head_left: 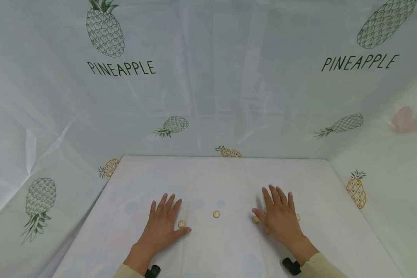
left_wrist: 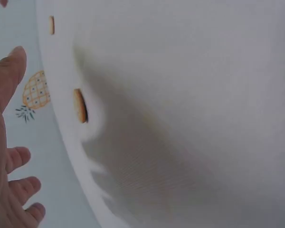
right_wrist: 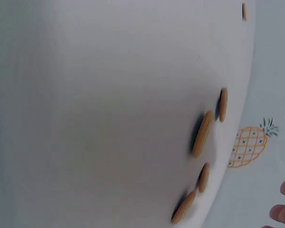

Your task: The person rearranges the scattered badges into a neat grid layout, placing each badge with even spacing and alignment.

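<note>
My left hand, fingers spread, is held over the left part of the white-covered table. A small round tan disc with a marked face lies between its thumb and forefinger. In the left wrist view that disc rests flat, apart from the thumb. My right hand spreads palm-down above several similar discs, partly hiding them. One disc shows by its thumb, another past its outer edge. The right wrist view shows this loose group lying under the hand. Neither hand grips anything.
A single tan disc lies on the table between the hands. The pale table cover has faint coloured spots. A hanging sheet printed with pineapples rises behind the table's far edge and along both sides.
</note>
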A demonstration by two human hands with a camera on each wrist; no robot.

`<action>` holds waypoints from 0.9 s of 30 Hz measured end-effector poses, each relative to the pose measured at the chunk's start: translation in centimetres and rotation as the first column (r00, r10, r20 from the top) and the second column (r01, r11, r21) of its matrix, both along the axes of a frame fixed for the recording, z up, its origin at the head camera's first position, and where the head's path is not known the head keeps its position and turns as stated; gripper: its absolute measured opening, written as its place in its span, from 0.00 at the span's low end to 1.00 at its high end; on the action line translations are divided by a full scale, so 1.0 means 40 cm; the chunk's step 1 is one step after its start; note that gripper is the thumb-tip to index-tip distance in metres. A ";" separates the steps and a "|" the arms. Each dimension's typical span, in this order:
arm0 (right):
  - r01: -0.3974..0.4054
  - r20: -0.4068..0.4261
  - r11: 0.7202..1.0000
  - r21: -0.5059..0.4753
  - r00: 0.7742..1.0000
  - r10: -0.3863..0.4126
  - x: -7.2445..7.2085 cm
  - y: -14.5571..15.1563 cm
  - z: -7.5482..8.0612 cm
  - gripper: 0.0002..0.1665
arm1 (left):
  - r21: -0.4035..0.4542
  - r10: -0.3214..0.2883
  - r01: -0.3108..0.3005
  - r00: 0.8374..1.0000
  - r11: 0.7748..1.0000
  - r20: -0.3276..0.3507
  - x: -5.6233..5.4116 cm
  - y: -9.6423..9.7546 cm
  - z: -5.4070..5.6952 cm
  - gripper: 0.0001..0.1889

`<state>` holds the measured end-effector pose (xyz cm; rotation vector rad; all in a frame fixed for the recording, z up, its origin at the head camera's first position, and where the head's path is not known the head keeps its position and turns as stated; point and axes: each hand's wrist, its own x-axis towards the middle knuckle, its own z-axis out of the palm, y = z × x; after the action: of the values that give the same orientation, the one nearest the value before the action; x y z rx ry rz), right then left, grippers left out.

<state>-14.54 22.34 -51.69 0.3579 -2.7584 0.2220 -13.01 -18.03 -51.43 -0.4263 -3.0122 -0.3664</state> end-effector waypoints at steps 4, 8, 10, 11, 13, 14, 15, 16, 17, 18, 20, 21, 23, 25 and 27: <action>-0.029 -0.081 0.999 -0.025 0.996 0.027 -0.007 0.033 -0.004 0.43 | -0.003 -0.031 0.031 0.999 1.000 -0.033 0.010 -0.002 -0.026 0.42; -0.049 -0.138 0.999 -0.017 0.989 0.046 -0.014 0.078 -0.009 0.36 | 0.024 -0.040 0.040 0.999 0.999 -0.033 0.019 -0.001 -0.042 0.34; -0.047 -0.156 0.999 -0.010 0.987 0.045 -0.018 0.107 -0.009 0.33 | 0.025 -0.033 0.033 0.999 0.999 -0.018 0.022 0.000 -0.046 0.31; -0.046 -0.165 0.999 -0.005 0.985 0.044 -0.020 0.123 -0.008 0.32 | 0.024 -0.028 0.029 1.000 0.999 -0.008 0.022 0.000 -0.047 0.29; -0.043 -0.184 0.999 0.006 0.982 0.043 -0.026 0.158 -0.006 0.30 | 0.016 -0.018 0.018 1.000 1.000 0.009 0.022 0.000 -0.051 0.28; -0.042 -0.191 0.999 0.011 0.981 0.044 -0.028 0.175 -0.005 0.30 | 0.013 -0.012 0.012 1.000 1.000 0.016 0.022 0.000 -0.053 0.27; -0.042 -0.196 0.999 0.017 0.980 0.044 -0.030 0.192 -0.005 0.29 | 0.016 -0.010 0.010 1.000 1.000 0.022 0.022 0.000 -0.055 0.26; -0.040 -0.201 0.999 0.022 0.979 0.044 -0.032 0.210 -0.005 0.29 | 0.023 -0.008 0.007 1.000 1.000 0.027 0.022 -0.001 -0.057 0.25; -0.039 -0.204 0.999 0.029 0.978 0.044 -0.034 0.226 -0.005 0.28 | 0.032 -0.007 0.006 0.999 0.999 0.032 0.021 -0.001 -0.058 0.24; -0.037 -0.201 0.999 0.034 0.979 0.043 -0.035 0.240 -0.006 0.28 | 0.038 -0.006 0.005 0.999 0.999 0.032 0.020 -0.002 -0.060 0.23; -0.034 -0.184 0.999 0.042 0.982 0.041 -0.036 0.264 -0.006 0.27 | 0.047 -0.007 0.006 1.000 0.999 0.029 0.019 -0.003 -0.063 0.21; -0.033 -0.170 0.998 0.044 0.985 0.040 -0.036 0.274 -0.008 0.26 | 0.052 -0.010 0.009 1.000 0.999 0.022 0.018 -0.004 -0.064 0.20; -0.037 -0.133 0.998 0.044 0.990 0.042 -0.035 0.287 -0.006 0.24 | 0.059 -0.011 0.010 1.000 0.998 0.013 0.017 -0.002 -0.064 0.18; -0.048 -0.095 0.998 0.046 0.994 0.052 -0.034 0.293 -0.008 0.23 | 0.065 -0.009 0.009 1.000 0.998 0.013 0.018 0.000 -0.062 0.16; -0.065 -0.063 0.997 0.049 0.996 0.068 -0.036 0.294 -0.012 0.21 | 0.072 -0.008 0.006 1.000 0.997 0.019 0.021 0.003 -0.060 0.14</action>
<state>-15.97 34.09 -52.16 0.4611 -2.6942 0.1598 -12.19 -17.93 -53.82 -0.4298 -3.0061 -0.4800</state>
